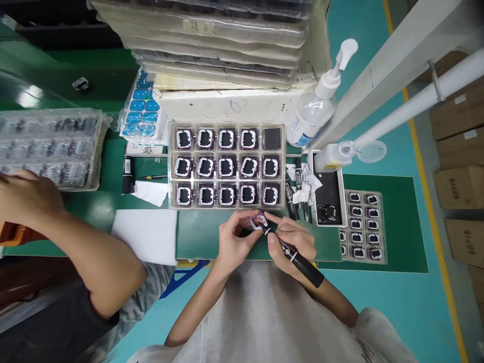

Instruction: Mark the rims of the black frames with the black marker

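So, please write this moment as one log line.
left hand: holds purple-white part | right hand: holds black marker, tip at part | tray: ahead, similar parts

Parts (227,157) in tray (171,166); stacked trays (223,45) behind, pump bottle (312,113) right.

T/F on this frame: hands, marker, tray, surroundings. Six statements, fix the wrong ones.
1. The right hand grips a black marker. True.
2. The left hand holds a purple-and-white part. True.
3. The marker points away from that part. False: its tip is at the part.
4. The pump bottle stands right of the compartment tray. True.
5. Every tray compartment shows a white-framed part. False: the top-right one shows none.
6. Only one person is in view. False: a co-worker's arm shows at left.
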A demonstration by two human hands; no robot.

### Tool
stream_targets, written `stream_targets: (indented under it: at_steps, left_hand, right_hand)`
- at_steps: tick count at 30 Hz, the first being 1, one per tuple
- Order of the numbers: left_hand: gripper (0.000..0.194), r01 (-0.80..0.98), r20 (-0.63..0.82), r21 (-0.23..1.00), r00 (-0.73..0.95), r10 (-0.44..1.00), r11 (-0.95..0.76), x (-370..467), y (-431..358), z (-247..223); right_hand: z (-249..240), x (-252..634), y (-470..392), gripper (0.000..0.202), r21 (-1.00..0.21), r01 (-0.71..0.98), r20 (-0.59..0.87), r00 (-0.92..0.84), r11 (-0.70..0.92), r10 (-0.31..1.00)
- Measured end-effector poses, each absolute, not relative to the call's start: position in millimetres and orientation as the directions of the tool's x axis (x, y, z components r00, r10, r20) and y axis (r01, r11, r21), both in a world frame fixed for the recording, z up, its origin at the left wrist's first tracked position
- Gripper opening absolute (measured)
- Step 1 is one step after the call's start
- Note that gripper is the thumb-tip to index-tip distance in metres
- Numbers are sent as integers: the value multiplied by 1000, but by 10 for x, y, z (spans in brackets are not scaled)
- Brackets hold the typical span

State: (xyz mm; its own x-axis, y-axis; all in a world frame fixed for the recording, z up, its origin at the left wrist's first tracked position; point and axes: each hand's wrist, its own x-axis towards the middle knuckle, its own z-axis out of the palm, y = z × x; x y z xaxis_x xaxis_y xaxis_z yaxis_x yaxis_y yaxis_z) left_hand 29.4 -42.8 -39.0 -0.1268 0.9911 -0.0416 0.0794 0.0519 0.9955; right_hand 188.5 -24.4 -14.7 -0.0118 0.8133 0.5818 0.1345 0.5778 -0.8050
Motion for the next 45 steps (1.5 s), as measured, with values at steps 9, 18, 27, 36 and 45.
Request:
stream_targets:
  at_steps: [9,18,27,36,45]
  left_hand:
    - [54,598,402,708,96,911,-375,-6,252,117]
    - [54,738,359,462,351,865,-491,300,1691,101]
    - [19,271,-8,963,1,1000,8,-33,341,326]
    - [71,-505,-524,793,-282,803,340,-7,-682,-129]
    - [43,-584,-423,786,-268,865,204,-102,-391,-25]
  right_hand:
    - [-193,2132,-340,17,-790,194,605,89,582,791]
    - [-183,2073,-337,19,-768,277,621,104,577,777]
    - [-225,2131,-363,25,-778,261,607,79,571,791]
    - [-325,2163,-372,28,-789,208,594,17,578,804]
    - [-384,2153,-370,25,-782,248,607,91,573,789]
